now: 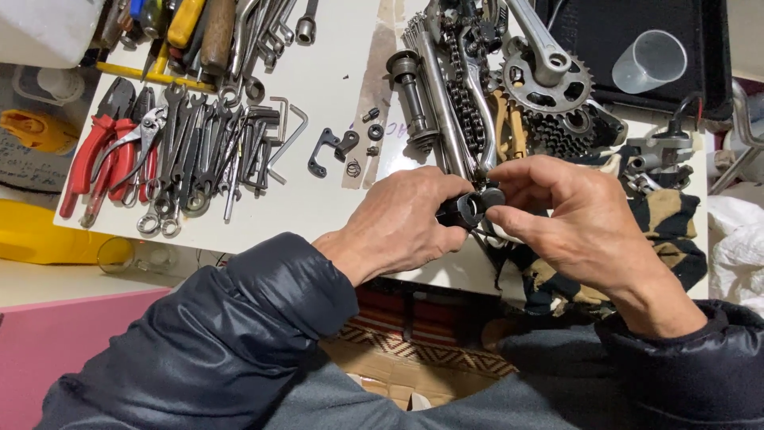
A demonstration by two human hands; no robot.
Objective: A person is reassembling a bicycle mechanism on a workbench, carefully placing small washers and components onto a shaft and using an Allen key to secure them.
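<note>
A small dark metal part [469, 209], short and round-ended, sits between the two hands just above the near edge of the white desk [334, 72]. The left hand [402, 223] is closed around its left end, fingers curled over it. The right hand [573, 219] pinches the right end between thumb and fingertips. Just behind the part lie a bicycle chain [461, 95] and long steel pieces, with a crank and chainring [549, 76] and a toothed cassette [561, 127] further right. A patterned cloth [668, 231] lies under the right hand. Small black brackets and washers [342, 147] lie left of the chain. Further left are a row of wrenches [199, 151] and red-handled pliers [99, 155]. A clear plastic cup [649, 60] rests on a black tray [613, 32] at the far right.
</note>
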